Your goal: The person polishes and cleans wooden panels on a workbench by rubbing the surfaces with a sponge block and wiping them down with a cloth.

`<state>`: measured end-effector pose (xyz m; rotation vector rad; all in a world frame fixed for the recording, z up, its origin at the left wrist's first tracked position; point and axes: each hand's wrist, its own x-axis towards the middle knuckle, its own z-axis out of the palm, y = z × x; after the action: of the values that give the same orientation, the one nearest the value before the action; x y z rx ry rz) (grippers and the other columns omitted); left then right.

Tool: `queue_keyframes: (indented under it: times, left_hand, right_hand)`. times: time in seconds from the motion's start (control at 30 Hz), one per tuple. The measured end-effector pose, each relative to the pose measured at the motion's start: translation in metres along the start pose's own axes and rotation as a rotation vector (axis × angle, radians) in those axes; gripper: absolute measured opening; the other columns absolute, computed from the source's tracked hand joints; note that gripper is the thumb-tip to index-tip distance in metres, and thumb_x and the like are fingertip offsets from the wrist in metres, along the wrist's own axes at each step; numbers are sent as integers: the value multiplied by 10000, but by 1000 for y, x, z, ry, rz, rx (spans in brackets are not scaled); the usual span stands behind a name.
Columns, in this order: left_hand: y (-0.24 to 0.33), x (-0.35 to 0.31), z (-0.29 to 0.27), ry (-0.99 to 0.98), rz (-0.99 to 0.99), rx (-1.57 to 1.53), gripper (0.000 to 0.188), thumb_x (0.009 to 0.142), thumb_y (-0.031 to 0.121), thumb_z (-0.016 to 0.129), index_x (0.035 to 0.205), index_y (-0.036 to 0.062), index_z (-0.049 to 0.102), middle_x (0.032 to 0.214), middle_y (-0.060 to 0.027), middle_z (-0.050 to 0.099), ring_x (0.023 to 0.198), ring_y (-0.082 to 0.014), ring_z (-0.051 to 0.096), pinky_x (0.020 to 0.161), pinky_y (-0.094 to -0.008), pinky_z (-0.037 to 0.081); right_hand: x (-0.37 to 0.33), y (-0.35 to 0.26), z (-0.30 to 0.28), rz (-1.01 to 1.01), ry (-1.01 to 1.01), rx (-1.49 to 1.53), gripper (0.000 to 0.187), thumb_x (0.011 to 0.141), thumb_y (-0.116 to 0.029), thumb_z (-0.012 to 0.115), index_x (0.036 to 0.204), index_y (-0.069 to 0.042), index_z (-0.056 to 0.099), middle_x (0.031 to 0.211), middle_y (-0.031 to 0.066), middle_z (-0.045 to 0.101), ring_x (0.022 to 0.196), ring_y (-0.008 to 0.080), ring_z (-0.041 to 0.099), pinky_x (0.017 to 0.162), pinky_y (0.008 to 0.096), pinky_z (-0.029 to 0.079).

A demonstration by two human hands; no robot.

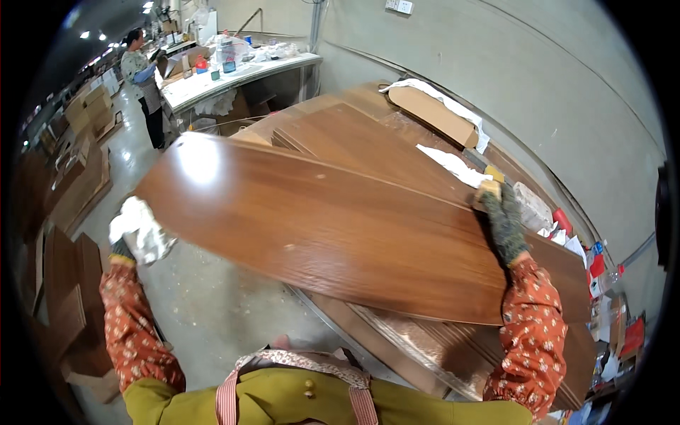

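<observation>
A long brown wooden panel (319, 219) with a glossy face and rounded left end lies slantwise before me, on top of other brown boards. My left hand (123, 249), in a dark glove, is closed on a crumpled white cloth (142, 230) at the panel's left end; the cloth hides most of the fingers. My right hand (504, 223), in a dark grey-green glove, is at the panel's far right edge. Its fingers are bent round a small tan block (489, 190).
More brown boards (354, 134) lie under and behind the panel. Along the wall are a tan oblong piece (432, 113), white cloth (453, 166) and a clear bottle (608, 280). Boards (71, 297) stand at left. A person (145, 78) stands by a white workbench (241, 79).
</observation>
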<state>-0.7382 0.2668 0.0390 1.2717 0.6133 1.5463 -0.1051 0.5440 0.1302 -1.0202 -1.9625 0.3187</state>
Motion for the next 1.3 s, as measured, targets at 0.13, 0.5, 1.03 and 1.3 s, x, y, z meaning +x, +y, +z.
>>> queue_keyframes:
  times: [0.13, 0.5, 1.03, 1.3]
  left_hand:
    - [-20, 105, -42, -64, -79, 40, 199, 856, 291, 557, 919, 102, 553, 885, -72, 562, 824, -222, 558, 727, -319, 472]
    - [-95, 252, -24, 89, 67, 982, 351, 940, 106, 462, 1272, 2, 509, 1284, -118, 528, 1153, -210, 514, 1020, -318, 382]
    - [-46, 414, -174, -168, 287, 718, 396, 968, 230, 459, 1343, 100, 458, 1364, -146, 465, 1038, -186, 558, 877, -302, 495]
    - [-77, 419, 31, -462, -91, 999, 455, 780, 368, 705, 1144, 108, 618, 1200, -108, 581, 1087, -246, 571, 899, -356, 469]
  right_hand:
    - [-16, 2, -30, 192, 95, -200, 426, 929, -357, 532, 1176, -11, 502, 1073, 119, 585, 970, 226, 526, 881, 339, 407]
    - [-64, 35, -109, 459, 320, -501, 438, 939, -315, 526, 1258, -17, 489, 1207, 121, 549, 1098, 241, 508, 956, 345, 374]
    - [-74, -142, 10, 339, 242, -102, 702, 764, -187, 743, 1339, 15, 395, 1301, 120, 474, 1165, 222, 475, 1009, 356, 381]
    - [-51, -215, 132, 194, 31, -895, 631, 741, -193, 752, 1301, -75, 487, 1314, 87, 527, 1180, 278, 496, 1051, 394, 330]
